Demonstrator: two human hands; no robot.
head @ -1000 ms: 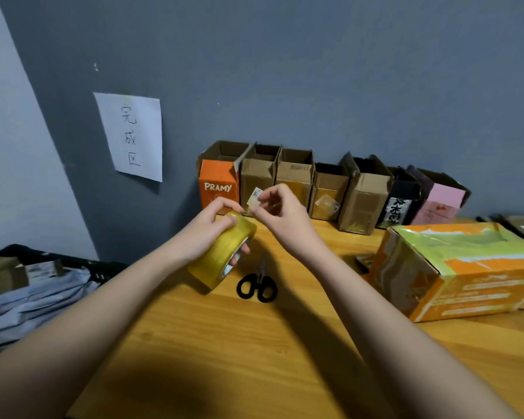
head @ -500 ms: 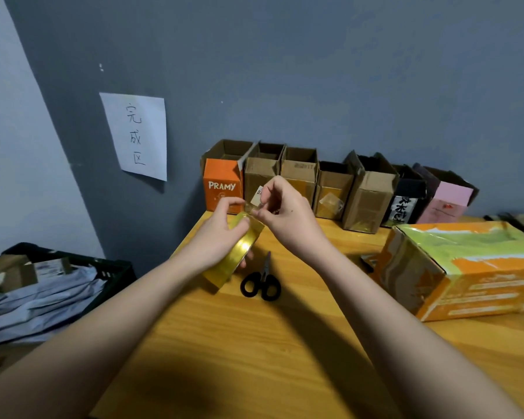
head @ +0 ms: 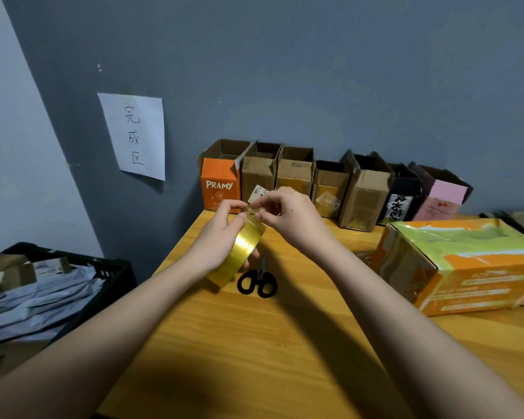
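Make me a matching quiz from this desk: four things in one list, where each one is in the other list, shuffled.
1 tape roll
2 scissors
3 PRAMY box
4 paper sign

A stuck on the wall
B flat on the table
C gripped by the left hand
D leftmost in the row of open boxes

Pairs: 1-C, 2-B, 3-D, 4-A

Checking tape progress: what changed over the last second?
Little. The left hand nudged the tape roll slightly right and turned it, hiding its core hole. The right hand keeps pinching at the roll's top; no strip visibly pulled free. Scissors and large orange box stayed put.
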